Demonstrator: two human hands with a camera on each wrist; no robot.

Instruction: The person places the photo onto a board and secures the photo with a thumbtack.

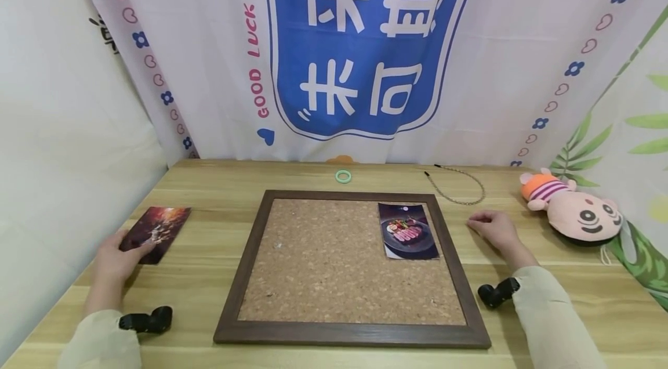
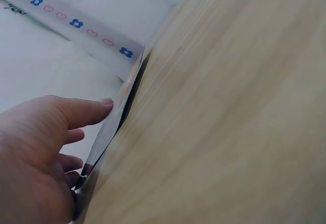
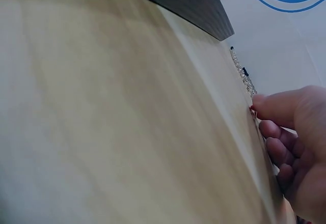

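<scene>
My left hand (image 1: 112,261) holds a dark photo card (image 1: 166,230) with glowing red and orange tones by its left side. In the left wrist view the thumb of the left hand (image 2: 35,147) lies against the face of the photo card (image 2: 113,124), which tilts a little off the table. A brown-framed cork board (image 1: 334,276) lies in the middle, bearing a food photo (image 1: 409,231) at its upper right. Right of the board, my right hand (image 1: 498,232) pinches a tiny red object (image 3: 253,111) between thumb and forefinger. Its kind is mostly hidden by the fingertips.
A green ring (image 1: 343,176) lies behind the board on the wooden table (image 1: 209,180). Near the back right are a thin beaded chain (image 1: 472,202) with black ends and a plush doll (image 1: 579,215). Printed curtains (image 1: 219,67) hang behind the table.
</scene>
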